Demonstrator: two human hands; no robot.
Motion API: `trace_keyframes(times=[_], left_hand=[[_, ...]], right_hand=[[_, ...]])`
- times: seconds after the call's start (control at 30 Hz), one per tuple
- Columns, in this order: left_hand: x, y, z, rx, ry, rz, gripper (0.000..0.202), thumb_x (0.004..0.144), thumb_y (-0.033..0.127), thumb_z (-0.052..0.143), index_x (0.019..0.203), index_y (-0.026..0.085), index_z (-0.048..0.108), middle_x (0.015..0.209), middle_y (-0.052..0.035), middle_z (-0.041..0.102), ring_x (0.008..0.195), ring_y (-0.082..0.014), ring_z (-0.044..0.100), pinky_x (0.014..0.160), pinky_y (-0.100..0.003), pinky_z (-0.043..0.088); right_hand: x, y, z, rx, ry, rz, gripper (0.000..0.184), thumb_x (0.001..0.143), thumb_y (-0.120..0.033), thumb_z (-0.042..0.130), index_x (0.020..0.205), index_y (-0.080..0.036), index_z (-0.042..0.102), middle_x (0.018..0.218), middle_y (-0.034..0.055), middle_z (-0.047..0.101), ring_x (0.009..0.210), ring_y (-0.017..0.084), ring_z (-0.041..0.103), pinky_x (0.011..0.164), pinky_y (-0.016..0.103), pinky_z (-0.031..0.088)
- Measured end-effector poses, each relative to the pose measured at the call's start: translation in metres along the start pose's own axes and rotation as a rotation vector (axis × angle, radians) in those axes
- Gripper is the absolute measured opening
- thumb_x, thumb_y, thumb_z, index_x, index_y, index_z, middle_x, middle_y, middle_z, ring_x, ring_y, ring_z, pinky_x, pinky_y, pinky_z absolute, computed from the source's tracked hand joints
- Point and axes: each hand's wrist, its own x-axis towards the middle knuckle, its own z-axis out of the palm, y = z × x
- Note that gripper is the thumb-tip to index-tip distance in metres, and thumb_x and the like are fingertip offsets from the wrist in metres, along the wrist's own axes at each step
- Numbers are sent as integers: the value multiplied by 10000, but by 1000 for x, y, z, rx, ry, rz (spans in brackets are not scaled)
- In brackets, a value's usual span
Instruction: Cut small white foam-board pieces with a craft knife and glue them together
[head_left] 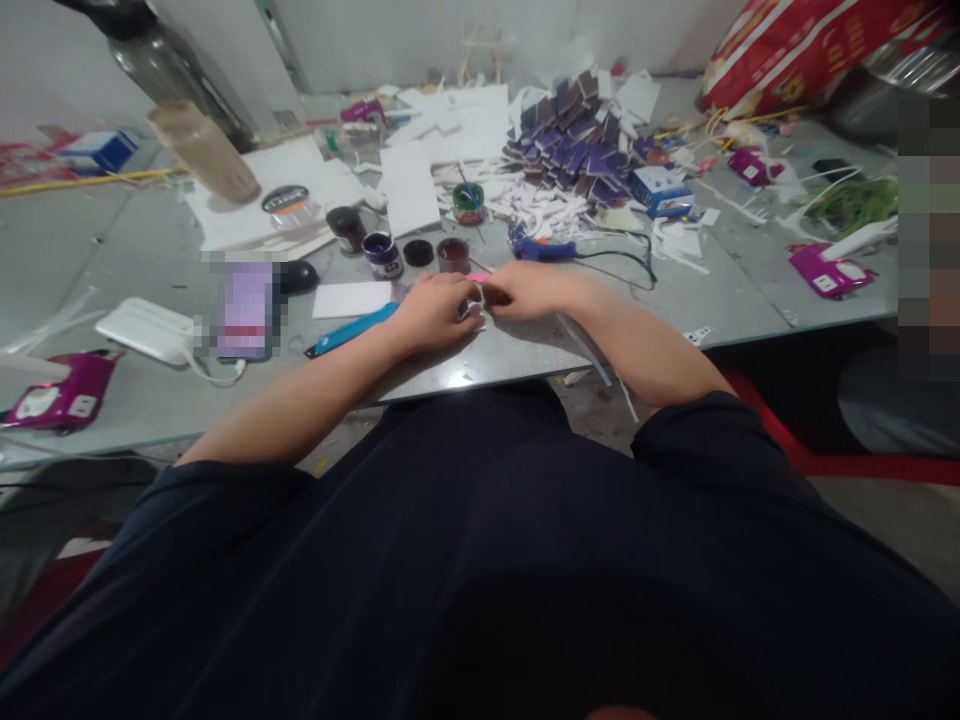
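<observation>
Close to the near edge of the worktop (457, 374), the left hand (436, 308) pinches a small white piece (480, 292) between its fingertips, while the right hand (525, 288) has its fingers curled in against the same spot, though whether they grip it too I cannot tell. Just left of them lie a blue cutter (352, 332) and, beyond it, a white block (349, 300). Farther back stand an open purple jar (383, 258) and a brownish jar (453, 257), with a blue glue gun (546, 251) to the right and a heap of purple pieces (574, 150) behind.
</observation>
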Motion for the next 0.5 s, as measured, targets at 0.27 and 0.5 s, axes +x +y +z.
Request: trace_keyframes(times=[0.27,0.5], left_hand=[[-2,1,-2,19,13,6,408,1114,416,796,1456,202,859,1443,-203,886,1450,-462,816,1280,-612,558],[-1,-1,1,15,76,-7,347,1154,317,696,1413,197,893,1410,-203,896,1438,-458,823,1258,-615,544]], right_hand=[[-2,-4,-2,-5,-14,10,78,1111,-200,734,1052,-224,780,1075,99,870,945,273,728,890,406,487],[-5,-12,-7,-24,-41,76,93,1126,-183,737,1055,-215,789,1027,100,853,911,271,709,857,412,452]])
